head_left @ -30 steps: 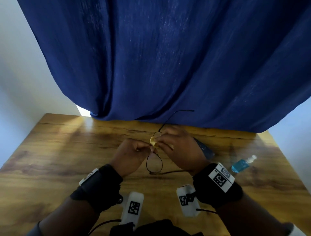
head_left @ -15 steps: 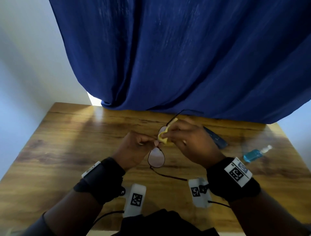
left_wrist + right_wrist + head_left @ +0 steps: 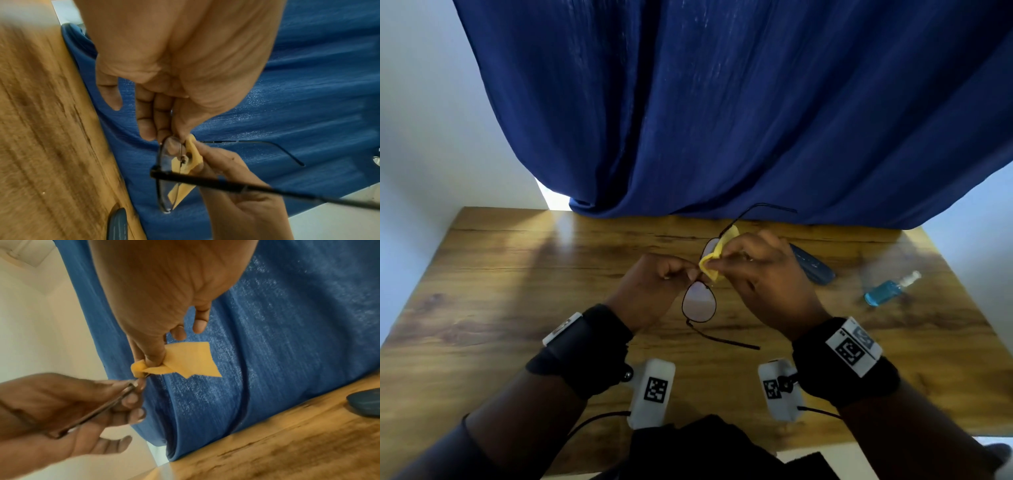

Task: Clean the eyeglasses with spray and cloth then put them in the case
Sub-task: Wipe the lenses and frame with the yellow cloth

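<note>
Thin black-framed eyeglasses (image 3: pixel 699 305) hang above the wooden table (image 3: pixel 500 291), arms unfolded. My left hand (image 3: pixel 654 287) pinches the frame at its bridge; the near lens (image 3: pixel 167 175) shows edge-on in the left wrist view. My right hand (image 3: pixel 756 270) pinches a small yellow cloth (image 3: pixel 714 258) around the far lens, thumb pressing the cloth (image 3: pixel 185 361) in the right wrist view. The dark blue glasses case (image 3: pixel 813 265) lies on the table just beyond my right hand. A blue spray bottle (image 3: pixel 890 289) lies on its side at the right.
A dark blue curtain (image 3: pixel 722 120) hangs down onto the table's far edge. White walls stand left and right. Dark fabric (image 3: pixel 705 448) sits at the near edge below my wrists.
The cloth has slid up along the far lens under my right fingers. The glasses have tipped slightly, and my head view has shifted.
</note>
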Action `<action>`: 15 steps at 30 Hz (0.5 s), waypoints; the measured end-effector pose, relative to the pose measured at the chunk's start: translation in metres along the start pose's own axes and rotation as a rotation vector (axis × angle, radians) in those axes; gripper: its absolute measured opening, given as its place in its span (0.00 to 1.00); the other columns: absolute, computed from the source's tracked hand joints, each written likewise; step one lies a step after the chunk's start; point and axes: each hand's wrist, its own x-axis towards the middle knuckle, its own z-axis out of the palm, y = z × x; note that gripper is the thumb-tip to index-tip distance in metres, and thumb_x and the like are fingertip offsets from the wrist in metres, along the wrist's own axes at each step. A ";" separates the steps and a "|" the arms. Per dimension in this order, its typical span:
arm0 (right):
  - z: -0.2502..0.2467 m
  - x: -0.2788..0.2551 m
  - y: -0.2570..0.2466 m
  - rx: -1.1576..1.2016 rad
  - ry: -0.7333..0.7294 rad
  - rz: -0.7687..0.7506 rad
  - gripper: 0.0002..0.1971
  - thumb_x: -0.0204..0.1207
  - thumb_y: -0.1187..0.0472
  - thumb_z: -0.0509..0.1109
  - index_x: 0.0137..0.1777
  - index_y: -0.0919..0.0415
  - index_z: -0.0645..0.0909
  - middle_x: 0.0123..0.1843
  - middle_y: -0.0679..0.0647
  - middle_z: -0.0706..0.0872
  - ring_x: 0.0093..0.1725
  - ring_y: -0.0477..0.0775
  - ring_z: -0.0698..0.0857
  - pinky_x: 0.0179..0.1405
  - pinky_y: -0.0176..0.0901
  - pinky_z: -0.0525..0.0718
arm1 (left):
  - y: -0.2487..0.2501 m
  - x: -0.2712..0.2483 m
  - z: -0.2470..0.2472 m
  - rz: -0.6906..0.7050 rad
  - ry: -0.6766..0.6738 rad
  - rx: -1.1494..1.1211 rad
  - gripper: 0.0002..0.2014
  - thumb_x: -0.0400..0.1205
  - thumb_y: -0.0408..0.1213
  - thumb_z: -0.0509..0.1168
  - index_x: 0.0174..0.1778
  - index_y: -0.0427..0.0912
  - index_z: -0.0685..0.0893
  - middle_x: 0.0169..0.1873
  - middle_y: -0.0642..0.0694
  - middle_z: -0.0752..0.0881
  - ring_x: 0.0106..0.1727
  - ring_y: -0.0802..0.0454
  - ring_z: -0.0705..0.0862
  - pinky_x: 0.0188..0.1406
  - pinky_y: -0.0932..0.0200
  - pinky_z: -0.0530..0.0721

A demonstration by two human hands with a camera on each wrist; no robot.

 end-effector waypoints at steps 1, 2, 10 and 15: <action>0.002 0.001 -0.003 0.006 -0.001 -0.028 0.12 0.82 0.59 0.71 0.60 0.46 0.92 0.55 0.48 0.87 0.54 0.55 0.81 0.50 0.52 0.77 | 0.000 0.002 0.000 -0.002 0.006 0.014 0.12 0.87 0.33 0.67 0.46 0.51 0.95 0.45 0.55 0.96 0.53 0.59 0.93 0.59 0.61 0.86; 0.002 0.001 -0.005 0.009 0.001 -0.054 0.12 0.81 0.61 0.72 0.59 0.47 0.92 0.54 0.48 0.87 0.54 0.56 0.82 0.50 0.51 0.76 | 0.000 0.004 0.000 -0.007 0.009 0.026 0.12 0.87 0.33 0.67 0.43 0.50 0.95 0.43 0.53 0.96 0.51 0.58 0.93 0.56 0.62 0.85; -0.008 0.000 0.015 -0.053 0.027 -0.034 0.14 0.78 0.64 0.75 0.55 0.44 0.93 0.55 0.46 0.87 0.57 0.55 0.80 0.48 0.55 0.75 | -0.004 0.012 0.011 -0.007 0.034 0.122 0.16 0.87 0.36 0.68 0.36 0.57 0.92 0.40 0.56 0.95 0.50 0.57 0.92 0.59 0.49 0.88; -0.009 -0.001 0.020 -0.095 -0.007 -0.129 0.20 0.74 0.67 0.81 0.60 0.42 0.91 0.56 0.47 0.86 0.56 0.56 0.80 0.48 0.56 0.76 | 0.002 0.013 0.015 -0.021 0.114 0.160 0.14 0.86 0.32 0.67 0.39 0.49 0.95 0.35 0.61 0.94 0.45 0.63 0.91 0.50 0.60 0.85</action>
